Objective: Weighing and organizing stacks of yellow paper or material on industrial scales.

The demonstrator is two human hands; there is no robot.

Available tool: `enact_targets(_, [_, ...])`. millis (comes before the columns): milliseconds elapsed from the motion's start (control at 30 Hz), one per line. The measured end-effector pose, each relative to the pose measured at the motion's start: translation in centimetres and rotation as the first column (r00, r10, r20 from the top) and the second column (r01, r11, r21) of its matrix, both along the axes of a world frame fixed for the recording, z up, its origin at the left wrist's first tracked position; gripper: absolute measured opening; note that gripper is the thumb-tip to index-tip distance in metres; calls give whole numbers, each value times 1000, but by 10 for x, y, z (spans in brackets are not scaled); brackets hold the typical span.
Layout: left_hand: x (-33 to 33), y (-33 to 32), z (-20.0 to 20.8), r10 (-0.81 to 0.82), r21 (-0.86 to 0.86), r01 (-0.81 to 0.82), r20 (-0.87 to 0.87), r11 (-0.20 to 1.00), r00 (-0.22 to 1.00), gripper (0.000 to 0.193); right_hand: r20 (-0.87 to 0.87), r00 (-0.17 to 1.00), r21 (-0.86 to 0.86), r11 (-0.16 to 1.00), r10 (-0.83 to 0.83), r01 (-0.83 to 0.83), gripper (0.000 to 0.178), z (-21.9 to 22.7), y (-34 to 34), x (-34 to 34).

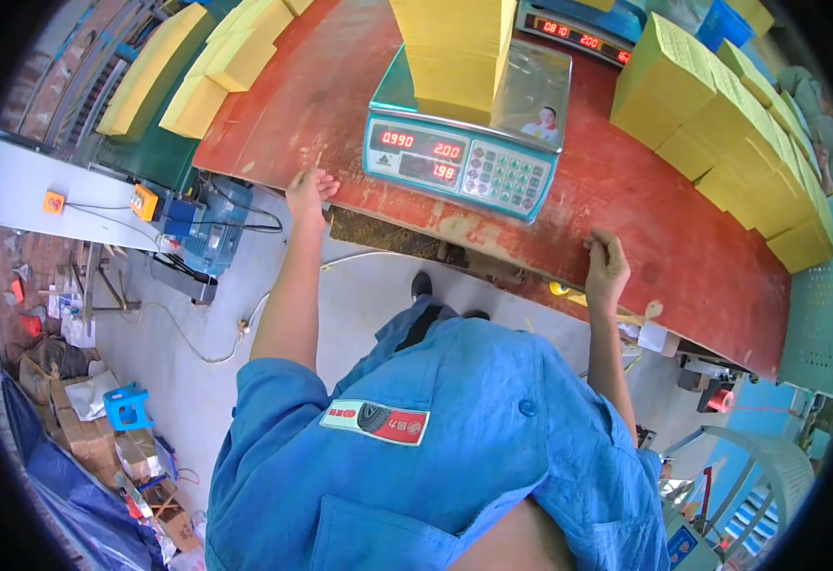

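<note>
Ylw block (455,52) on dig. scale (459,164)

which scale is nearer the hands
The teal scale with the tall yellow block on it, near the front edge of the red table; the other scale sits behind it, to the right.

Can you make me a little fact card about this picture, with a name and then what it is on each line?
Left hand: fingers loosely bent, no object visible in it, near the table's front edge
Right hand: fingers curled, no object visible in it, over the table; touching or not is unclear
Table: red, worn top
Nearest machine: teal scale with lit red digits
On it: tall yellow block
Right side: row of yellow blocks
Left side: more yellow blocks
Clothes: blue shirt
Floor: small blue stool
</note>
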State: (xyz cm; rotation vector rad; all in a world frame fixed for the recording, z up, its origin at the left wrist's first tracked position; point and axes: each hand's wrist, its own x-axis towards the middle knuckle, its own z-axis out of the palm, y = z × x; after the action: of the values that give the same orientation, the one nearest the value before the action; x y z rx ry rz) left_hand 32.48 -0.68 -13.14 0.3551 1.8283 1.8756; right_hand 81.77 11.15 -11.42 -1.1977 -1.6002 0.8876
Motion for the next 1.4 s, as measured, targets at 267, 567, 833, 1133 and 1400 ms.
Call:
enact_targets(267, [13,4,28,-45,-72,49,58,996,997,23,-27,1000,-4,1000,-13,13,17,0,-2,2])
enact_targets(567, [82,50,242,-272,48,527,-814,849,513,16,22,999,11,999,-41,40,15,4,-2,1])
enact_targets(833, [99,143,329,-343,-242,621,-938,746,46,35,-43,995,19,996,-91,91,16,0,-2,-4])
enact_targets(1133, [65,199,329,-425,-383,657,-899,649,-105,37,-12,988,31,988,-152,152,19,-5,-2,-7])
enact_targets(1400, [56,210,333,-330,-433,600,-901,672,-280,28,-86,972,52,974,-217,222,18,-14,0,-12])
